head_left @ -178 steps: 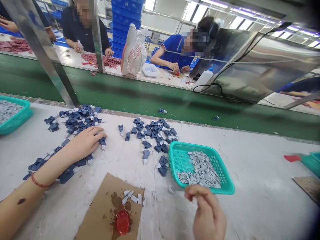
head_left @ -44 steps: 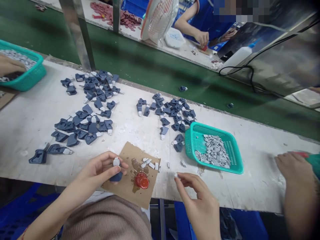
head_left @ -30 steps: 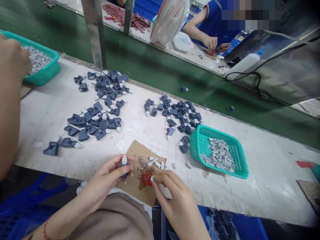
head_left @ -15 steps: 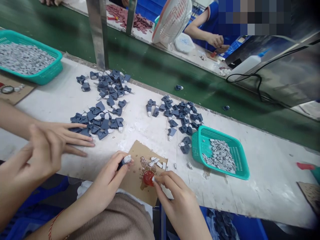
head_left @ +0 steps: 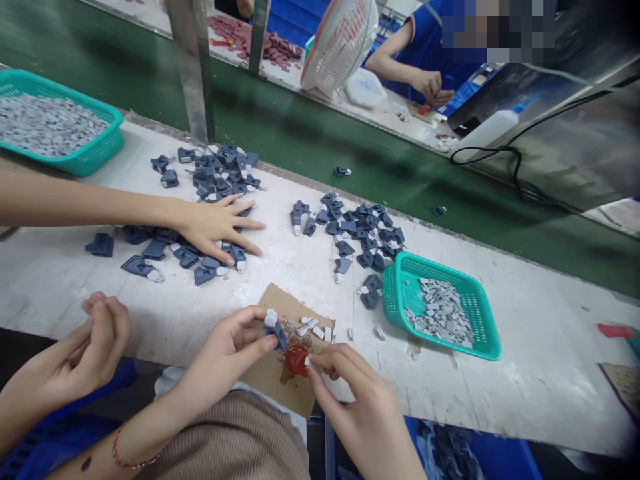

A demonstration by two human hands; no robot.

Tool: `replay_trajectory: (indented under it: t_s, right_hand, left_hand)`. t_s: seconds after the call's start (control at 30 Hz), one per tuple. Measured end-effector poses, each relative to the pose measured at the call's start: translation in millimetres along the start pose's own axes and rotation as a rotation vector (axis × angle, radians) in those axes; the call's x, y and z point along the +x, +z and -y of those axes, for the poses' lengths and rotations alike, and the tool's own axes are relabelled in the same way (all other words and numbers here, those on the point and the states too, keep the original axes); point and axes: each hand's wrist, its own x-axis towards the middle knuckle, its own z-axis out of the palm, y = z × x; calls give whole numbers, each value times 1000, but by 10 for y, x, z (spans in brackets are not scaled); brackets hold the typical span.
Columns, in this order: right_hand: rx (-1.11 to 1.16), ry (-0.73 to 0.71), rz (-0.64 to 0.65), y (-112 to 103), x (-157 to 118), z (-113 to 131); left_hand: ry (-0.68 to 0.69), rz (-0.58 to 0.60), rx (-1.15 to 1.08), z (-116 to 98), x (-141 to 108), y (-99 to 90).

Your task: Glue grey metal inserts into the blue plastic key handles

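The left hand [head_left: 227, 350], low in the centre of the frame, is pinching a dark blue plastic piece [head_left: 276, 331] with a white tip between thumb and fingers, its grip clamped on it just above the near edge of a cardboard sheet [head_left: 273, 383]. The right hand [head_left: 350, 393], just to the right, is closing its fingertips on a small white insert [head_left: 307, 361] and pressing it against a red cap [head_left: 296, 360] sitting in a brown stain on the cardboard. A few more white inserts [head_left: 313, 326] are lying on the sheet just beyond.

Further up the white desk [head_left: 525, 373], a teal basket [head_left: 487, 337] of grey parts is sitting right of centre, touching a heap of blue pieces [head_left: 357, 230]. At the left, a co-worker's hand [head_left: 215, 225] is lying spread over another blue heap [head_left: 220, 170], and that person's other hand [head_left: 93, 337] is curled at the lower left. A second teal basket [head_left: 97, 147] is standing in the upper left.
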Motion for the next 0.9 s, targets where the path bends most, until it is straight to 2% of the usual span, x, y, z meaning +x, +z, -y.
replay_trajectory:
  t_s: [0.13, 0.3, 0.6, 0.9]
  right_hand:
    - [203, 53, -110, -120, 66, 13]
    - [343, 54, -101, -145, 169, 77]
    - [253, 6, -34, -173, 260, 205]
    - [228, -4, 5, -187, 269, 208]
  left_hand:
    - [41, -24, -55, 17, 17, 91]
    - [70, -30, -57, -17, 11, 202]
    - [113, -36, -91, -27, -17, 245]
    - [142, -41, -86, 10, 7, 225]
